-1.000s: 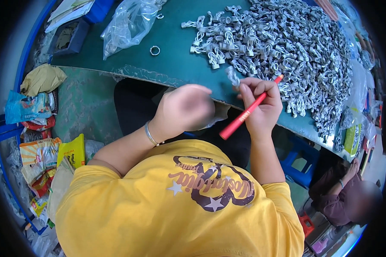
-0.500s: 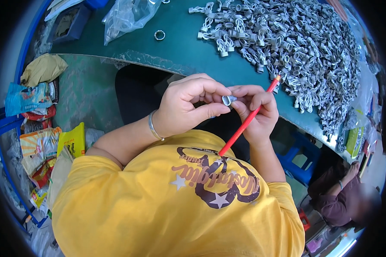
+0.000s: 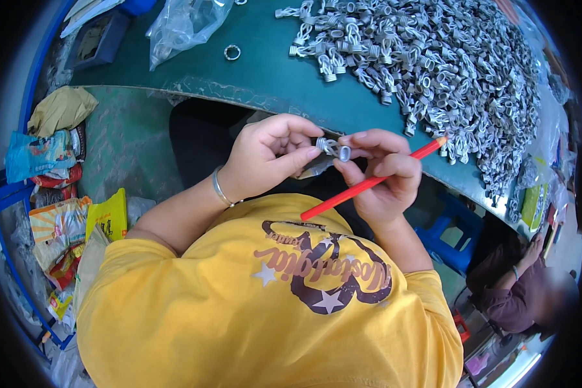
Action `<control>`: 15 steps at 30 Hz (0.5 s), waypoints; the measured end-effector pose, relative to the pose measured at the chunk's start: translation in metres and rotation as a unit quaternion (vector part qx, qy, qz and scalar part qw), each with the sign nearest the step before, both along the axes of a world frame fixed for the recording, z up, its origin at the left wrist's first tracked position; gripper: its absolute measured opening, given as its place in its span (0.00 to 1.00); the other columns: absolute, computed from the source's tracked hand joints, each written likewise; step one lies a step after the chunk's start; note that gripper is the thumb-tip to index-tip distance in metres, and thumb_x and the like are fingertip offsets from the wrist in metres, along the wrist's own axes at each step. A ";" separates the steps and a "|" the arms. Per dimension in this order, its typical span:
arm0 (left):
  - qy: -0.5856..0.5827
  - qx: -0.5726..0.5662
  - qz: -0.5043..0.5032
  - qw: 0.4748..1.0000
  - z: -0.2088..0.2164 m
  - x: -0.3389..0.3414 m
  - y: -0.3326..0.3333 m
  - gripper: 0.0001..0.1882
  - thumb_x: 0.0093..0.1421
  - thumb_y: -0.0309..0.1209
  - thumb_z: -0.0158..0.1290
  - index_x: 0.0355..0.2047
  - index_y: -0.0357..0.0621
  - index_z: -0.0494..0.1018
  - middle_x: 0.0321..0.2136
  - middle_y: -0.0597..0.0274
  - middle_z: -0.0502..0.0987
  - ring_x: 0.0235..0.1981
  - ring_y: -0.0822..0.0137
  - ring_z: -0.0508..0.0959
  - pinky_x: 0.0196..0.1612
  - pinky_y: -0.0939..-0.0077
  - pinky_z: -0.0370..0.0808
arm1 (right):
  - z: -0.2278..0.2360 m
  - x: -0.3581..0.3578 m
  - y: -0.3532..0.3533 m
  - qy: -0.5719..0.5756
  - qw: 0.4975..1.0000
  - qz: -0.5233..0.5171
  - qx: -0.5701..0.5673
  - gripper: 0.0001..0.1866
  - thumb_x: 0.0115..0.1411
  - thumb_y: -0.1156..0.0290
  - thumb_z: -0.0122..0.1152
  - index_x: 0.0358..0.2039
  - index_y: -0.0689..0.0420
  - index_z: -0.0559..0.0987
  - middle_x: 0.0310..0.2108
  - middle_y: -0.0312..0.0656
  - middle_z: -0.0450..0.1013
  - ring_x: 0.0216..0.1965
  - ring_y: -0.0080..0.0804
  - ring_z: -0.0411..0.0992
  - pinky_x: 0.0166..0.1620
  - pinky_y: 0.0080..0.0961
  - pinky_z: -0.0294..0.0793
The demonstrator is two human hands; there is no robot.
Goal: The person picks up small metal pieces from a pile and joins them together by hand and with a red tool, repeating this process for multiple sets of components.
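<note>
Just off the table's near edge, my hands hold a small grey ribbed plastic piece with a looped middle and an oval hollow end. My left hand pinches its ribbed end between thumb and forefinger. With thumb and forefinger my right hand grips the oval end. A red pencil lies slantwise across that same hand, caught among the fingers, its tip up to the right. Beyond my hands, a large heap of similar grey pieces covers the right side of the green table.
A small ring-shaped piece and a clear plastic bag lie on the table's left part, near a dark box. Snack packets crowd the left side. A blue stool and another person are at the right.
The grey piece has turned, so its loops and both ends now show between my hands. The pencil has tilted flatter, its tip swinging right and its lower end left.
</note>
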State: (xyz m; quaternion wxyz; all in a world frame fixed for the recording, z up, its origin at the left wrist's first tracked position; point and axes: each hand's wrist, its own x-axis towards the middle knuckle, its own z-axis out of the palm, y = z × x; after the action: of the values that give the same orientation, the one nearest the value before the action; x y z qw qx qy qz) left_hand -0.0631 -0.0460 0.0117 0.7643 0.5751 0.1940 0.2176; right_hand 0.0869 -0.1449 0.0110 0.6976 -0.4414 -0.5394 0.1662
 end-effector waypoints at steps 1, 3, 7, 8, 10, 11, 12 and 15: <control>0.017 0.021 0.022 0.999 0.000 -0.001 0.000 0.11 0.55 0.19 0.51 0.39 0.33 0.69 0.26 0.64 0.74 0.23 0.80 0.73 0.25 0.89 0.71 | 0.000 0.002 0.000 -0.066 0.997 -0.009 -0.026 0.19 0.44 0.86 0.64 0.27 0.59 0.61 0.38 0.54 0.68 0.36 0.37 0.74 0.35 0.24 0.78; 0.044 0.040 0.054 0.997 0.003 -0.003 0.001 0.10 0.54 0.21 0.53 0.37 0.35 0.70 0.24 0.68 0.73 0.22 0.84 0.71 0.25 0.91 0.69 | 0.006 0.007 0.002 -0.178 0.981 -0.017 -0.073 0.17 0.42 0.82 0.67 0.25 0.59 0.65 0.35 0.52 0.71 0.32 0.39 0.72 0.32 0.26 0.75; 0.047 0.079 0.075 0.993 0.003 0.000 0.000 0.08 0.53 0.21 0.54 0.35 0.35 0.71 0.22 0.72 0.72 0.22 0.86 0.69 0.24 0.92 0.67 | 0.007 0.034 0.017 -0.326 0.923 -0.191 -0.064 0.16 0.40 0.82 0.66 0.25 0.59 0.66 0.33 0.50 0.71 0.31 0.46 0.70 0.33 0.34 0.70; 0.046 0.081 0.074 0.993 0.004 0.001 0.000 0.08 0.53 0.21 0.54 0.35 0.35 0.71 0.22 0.72 0.72 0.22 0.86 0.69 0.24 0.92 0.67 | 0.005 0.045 0.025 -0.356 0.894 -0.264 -0.062 0.15 0.41 0.81 0.65 0.25 0.58 0.67 0.32 0.48 0.71 0.30 0.46 0.69 0.32 0.34 0.68; 0.031 0.117 0.044 0.992 0.001 0.003 0.000 0.09 0.55 0.20 0.52 0.37 0.35 0.69 0.23 0.68 0.72 0.19 0.83 0.70 0.21 0.91 0.67 | 0.008 0.061 0.033 -0.433 0.832 -0.323 -0.128 0.13 0.43 0.80 0.64 0.26 0.58 0.67 0.31 0.44 0.72 0.29 0.45 0.68 0.31 0.33 0.66; 0.030 0.120 0.040 0.992 0.000 0.004 0.000 0.08 0.55 0.20 0.52 0.37 0.36 0.70 0.23 0.68 0.72 0.19 0.83 0.70 0.22 0.91 0.68 | 0.008 0.064 0.033 -0.434 0.831 -0.325 -0.127 0.13 0.43 0.80 0.64 0.26 0.58 0.67 0.31 0.44 0.72 0.29 0.45 0.68 0.31 0.33 0.66; 0.029 0.121 0.039 0.991 0.001 0.006 -0.001 0.08 0.55 0.20 0.52 0.37 0.36 0.70 0.23 0.68 0.72 0.19 0.83 0.70 0.22 0.91 0.68 | 0.006 0.066 0.033 -0.426 0.837 -0.320 -0.123 0.13 0.44 0.80 0.63 0.25 0.57 0.67 0.30 0.43 0.72 0.27 0.43 0.68 0.29 0.33 0.65; 0.025 0.099 0.030 0.994 0.003 0.009 0.001 0.10 0.55 0.19 0.51 0.38 0.36 0.69 0.25 0.66 0.72 0.21 0.82 0.72 0.25 0.90 0.70 | 0.001 0.066 0.029 -0.392 0.852 -0.326 -0.121 0.12 0.45 0.80 0.63 0.24 0.57 0.67 0.27 0.41 0.73 0.25 0.41 0.68 0.27 0.32 0.65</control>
State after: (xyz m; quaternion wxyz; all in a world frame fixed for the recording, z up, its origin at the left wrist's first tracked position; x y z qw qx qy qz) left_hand -0.0541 -0.0455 0.0148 0.6915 0.6472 0.2078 0.2443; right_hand 0.1533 -0.1160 0.0122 0.3835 -0.7012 -0.5690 -0.1938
